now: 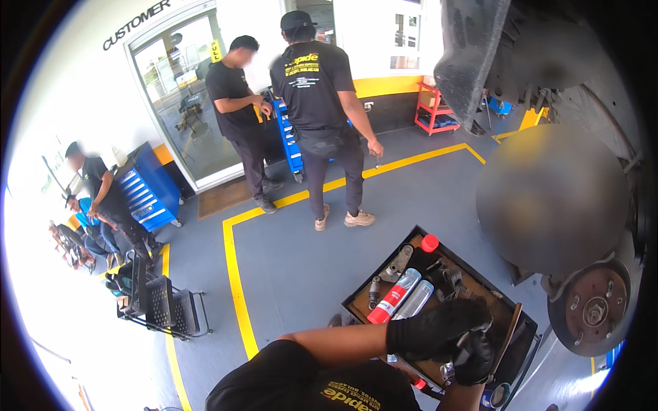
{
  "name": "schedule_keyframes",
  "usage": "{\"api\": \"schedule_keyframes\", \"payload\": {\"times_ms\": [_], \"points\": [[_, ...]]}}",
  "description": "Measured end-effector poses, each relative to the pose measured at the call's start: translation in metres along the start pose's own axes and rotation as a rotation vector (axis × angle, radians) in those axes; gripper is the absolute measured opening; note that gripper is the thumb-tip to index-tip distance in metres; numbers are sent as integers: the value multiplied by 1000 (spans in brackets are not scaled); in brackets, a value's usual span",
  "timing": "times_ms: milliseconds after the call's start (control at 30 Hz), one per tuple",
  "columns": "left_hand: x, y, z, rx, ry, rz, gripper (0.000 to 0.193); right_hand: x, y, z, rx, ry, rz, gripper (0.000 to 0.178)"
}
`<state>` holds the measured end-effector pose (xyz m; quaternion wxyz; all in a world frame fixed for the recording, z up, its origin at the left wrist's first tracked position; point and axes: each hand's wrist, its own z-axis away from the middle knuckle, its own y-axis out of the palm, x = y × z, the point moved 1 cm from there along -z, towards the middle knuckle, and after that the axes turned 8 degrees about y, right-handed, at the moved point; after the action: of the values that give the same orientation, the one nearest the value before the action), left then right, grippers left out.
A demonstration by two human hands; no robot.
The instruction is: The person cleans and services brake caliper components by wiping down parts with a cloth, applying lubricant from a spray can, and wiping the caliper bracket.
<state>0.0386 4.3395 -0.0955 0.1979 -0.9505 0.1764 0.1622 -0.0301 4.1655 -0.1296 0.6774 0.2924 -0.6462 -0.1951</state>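
Observation:
Both my hands wear black gloves and meet over the right side of a black-rimmed parts tray [368, 289]. My left hand [432, 330] reaches across from the left, its fingers closed. Close against it, my right hand [474, 359] is closed too. A small greyish piece shows between them, mostly hidden by the gloves. A thin brown rod [508, 335] stands beside my right hand; I cannot tell whether it is held. In the tray lie a red spray can [395, 296], a silver can [417, 300], a red cap [430, 242] and a metal arm-shaped part [397, 264].
A rusty wheel hub disc [593, 309] hangs at the right under a raised vehicle, near a blurred round area. Two people [312, 103] stand ahead by a blue tool cart [286, 140]. At left are a black stepped cart [175, 308] and a blue tool cabinet [147, 188].

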Motion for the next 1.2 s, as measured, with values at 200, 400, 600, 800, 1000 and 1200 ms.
{"api": "schedule_keyframes", "payload": {"times_ms": [200, 400, 600, 800, 1000, 1200], "points": [[3, 8, -3, 27, -6, 90, 59, 7, 14, -1, 23, 41, -85, 61], [14, -15, -9, 62, -156, -56, 64, -14, -23, -35, 360, 171, -333, 44], [1, -11, -29, 107, -120, -236, 65, -2, 6, -26, 83, 120, -88, 40], [0, -9, -26, 58, -73, -265, 63, -6, 9, -18, 113, 174, -398, 44], [-2, -10, -22, 32, -78, -184, 59, -8, 8, -18, 287, 239, -485, 54], [-2, -8, -15, 83, -124, -207, 63, 0, -2, -4, -121, 181, 396, 51]]}}
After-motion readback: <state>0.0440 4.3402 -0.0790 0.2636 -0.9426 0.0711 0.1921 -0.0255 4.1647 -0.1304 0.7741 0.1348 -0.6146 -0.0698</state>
